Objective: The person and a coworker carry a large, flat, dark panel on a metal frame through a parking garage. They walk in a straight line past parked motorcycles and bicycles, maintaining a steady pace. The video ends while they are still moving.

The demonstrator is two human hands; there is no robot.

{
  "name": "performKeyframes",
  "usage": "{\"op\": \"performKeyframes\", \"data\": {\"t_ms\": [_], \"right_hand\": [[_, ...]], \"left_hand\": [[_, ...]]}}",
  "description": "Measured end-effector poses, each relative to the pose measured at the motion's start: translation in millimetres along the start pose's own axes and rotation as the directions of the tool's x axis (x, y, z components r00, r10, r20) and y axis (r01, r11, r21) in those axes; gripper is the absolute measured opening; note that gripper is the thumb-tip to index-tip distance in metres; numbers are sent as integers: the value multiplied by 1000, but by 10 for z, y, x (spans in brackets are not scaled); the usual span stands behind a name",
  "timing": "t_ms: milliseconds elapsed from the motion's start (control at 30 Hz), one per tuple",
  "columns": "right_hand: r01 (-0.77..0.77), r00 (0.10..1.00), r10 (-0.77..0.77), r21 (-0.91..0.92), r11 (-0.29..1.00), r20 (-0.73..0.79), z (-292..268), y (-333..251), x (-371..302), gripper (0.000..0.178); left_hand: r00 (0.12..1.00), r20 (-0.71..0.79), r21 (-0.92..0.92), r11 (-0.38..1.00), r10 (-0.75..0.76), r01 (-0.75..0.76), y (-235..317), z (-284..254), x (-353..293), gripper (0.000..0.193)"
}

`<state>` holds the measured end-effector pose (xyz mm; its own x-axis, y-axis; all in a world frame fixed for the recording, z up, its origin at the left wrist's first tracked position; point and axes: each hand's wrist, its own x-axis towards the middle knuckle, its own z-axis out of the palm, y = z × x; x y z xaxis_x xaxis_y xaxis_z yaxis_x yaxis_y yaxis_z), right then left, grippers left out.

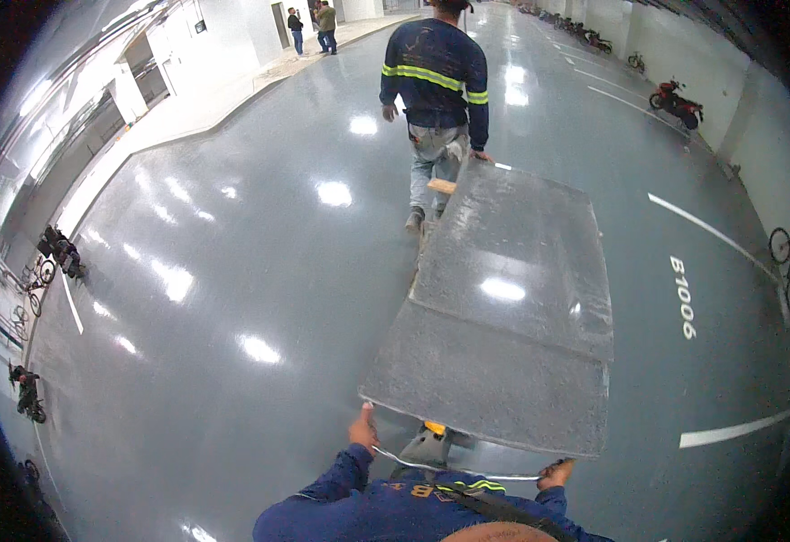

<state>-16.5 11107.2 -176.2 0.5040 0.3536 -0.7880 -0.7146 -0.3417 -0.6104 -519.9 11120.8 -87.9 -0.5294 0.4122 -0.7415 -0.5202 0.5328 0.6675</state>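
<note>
Two large grey stone-like slabs, a nearer slab (494,379) and a farther slab (512,244), lie flat and overlap in front of me. Beneath their near edge a thin metal handlebar (467,472) runs across my body, with a dark post and a yellow part (434,427) between. My left hand (362,428) is closed at the bar's left end, its thumb up against the slab's corner. The bar's right end is in my closed right hand (556,473). What carries the slabs is mostly hidden under them.
A co-worker (436,77) in a reflective-striped top walks ahead, one hand at the far slab's corner. A wood piece (442,186) sticks out beside it. Motorcycles (677,104) and bicycles (788,269) stand along the walls. People (325,27) stand on the raised walkway (260,77).
</note>
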Motion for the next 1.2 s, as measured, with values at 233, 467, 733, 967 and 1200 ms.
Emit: {"op": "performKeyframes", "data": {"t_ms": [233,467,733,967,1200], "right_hand": [[86,995,-89,-48,995,-47,1547,-554,-12,50],[71,997,-71,-6,997,15,3049,-1059,1046,47],[63,996,-66,52,997,63,5053,-1721,2942,41],[27,999,-29,68,997,27,6951,-2886,3340,44],[247,969,-248,-74,966,-1,8605,-3701,3751,48]], "left_hand": [[998,39,-12,999,-51,51,1033,848,570,58],[993,120,6,1000,-16,15,2116,2241,1288,58],[882,81,441,777,464,-449,2736,4385,2933,54],[997,71,20,999,39,-41,3854,6258,3354,53],[982,152,-6,994,109,-110,4976,7604,4049,51]]}}
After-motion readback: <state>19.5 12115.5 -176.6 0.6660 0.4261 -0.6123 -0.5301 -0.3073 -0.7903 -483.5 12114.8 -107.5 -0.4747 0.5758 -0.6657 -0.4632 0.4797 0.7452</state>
